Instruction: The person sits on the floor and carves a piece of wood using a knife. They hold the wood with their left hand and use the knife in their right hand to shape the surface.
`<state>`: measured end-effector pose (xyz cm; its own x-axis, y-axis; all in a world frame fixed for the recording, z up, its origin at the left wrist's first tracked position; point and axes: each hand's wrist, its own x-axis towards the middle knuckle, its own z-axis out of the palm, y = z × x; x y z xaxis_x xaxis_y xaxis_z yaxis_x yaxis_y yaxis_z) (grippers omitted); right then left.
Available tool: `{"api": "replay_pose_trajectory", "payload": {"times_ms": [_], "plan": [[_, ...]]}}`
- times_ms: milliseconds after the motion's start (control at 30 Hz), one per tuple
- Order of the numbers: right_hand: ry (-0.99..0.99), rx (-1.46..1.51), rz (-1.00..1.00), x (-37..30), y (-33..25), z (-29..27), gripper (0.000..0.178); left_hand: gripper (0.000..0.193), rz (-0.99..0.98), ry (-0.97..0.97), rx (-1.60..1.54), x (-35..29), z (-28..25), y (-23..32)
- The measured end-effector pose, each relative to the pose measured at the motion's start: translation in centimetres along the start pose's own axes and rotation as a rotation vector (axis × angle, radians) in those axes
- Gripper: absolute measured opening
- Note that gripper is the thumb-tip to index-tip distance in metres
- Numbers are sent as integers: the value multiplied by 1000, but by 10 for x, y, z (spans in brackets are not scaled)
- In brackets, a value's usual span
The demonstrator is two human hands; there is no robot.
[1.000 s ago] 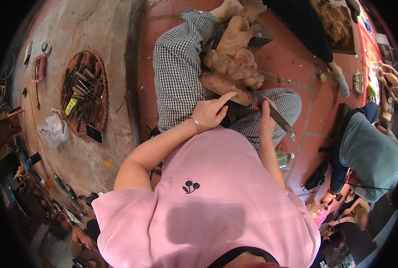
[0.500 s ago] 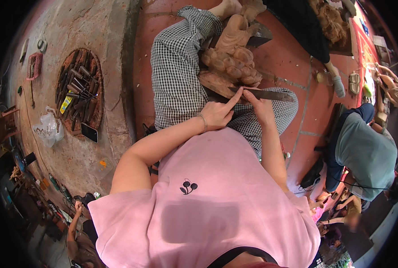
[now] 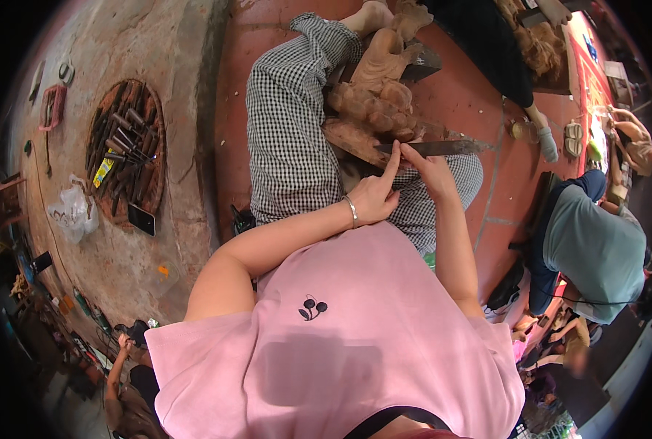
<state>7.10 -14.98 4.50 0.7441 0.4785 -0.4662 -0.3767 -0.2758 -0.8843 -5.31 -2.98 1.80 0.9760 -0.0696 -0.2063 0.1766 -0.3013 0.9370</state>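
A long dark flat file (image 3: 450, 148) lies crosswise over the near end of a brown wood carving (image 3: 379, 102) with rounded lumps. My right hand (image 3: 436, 175) is closed on the file's middle, thumb on top; its other fingers are mostly hidden underneath. With its index finger stretched out, my left hand (image 3: 375, 196) presses on the file close to its left end, while the other fingers curl in. The carving rests between my legs in checkered trousers (image 3: 285, 132). The file's tapered right end sticks out beyond my right knee.
On the concrete ledge at left, a round basket (image 3: 163, 146) holds several carving tools; a phone (image 3: 141, 218) and a plastic bag (image 3: 73, 212) are beside it. Another person's leg (image 3: 487, 51) stretches in at top right. A person in a grey-green top (image 3: 593, 249) sits at right.
Both hands and the file have shifted slightly to the right across the carving. The file's tapered end reaches farther out. My left wrist with its bracelet has moved right.
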Motion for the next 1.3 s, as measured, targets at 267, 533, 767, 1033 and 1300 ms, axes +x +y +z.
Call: {"api": "replay_pose_trajectory", "payload": {"times_ms": [267, 533, 767, 1033, 1300], "plan": [[-57, 39, 177, 16, -3, -9, 28, 102, -123, -116, -188, 11, -6, 13], [69, 158, 80, -6, 17, 2, 23, 102, 59, 45, -137, 4, 13, -7], [122, 10, -153, -3, 40, 6, 21, 104, -117, -101, -276, 13, 9, -5], [11, 325, -45, -2, 43, -1, 25, 98, 29, -42, 50, 3, 0, -11], [103, 477, -67, 4, 50, 4, 15, 98, -75, -116, -9, 14, 6, -1]]}}
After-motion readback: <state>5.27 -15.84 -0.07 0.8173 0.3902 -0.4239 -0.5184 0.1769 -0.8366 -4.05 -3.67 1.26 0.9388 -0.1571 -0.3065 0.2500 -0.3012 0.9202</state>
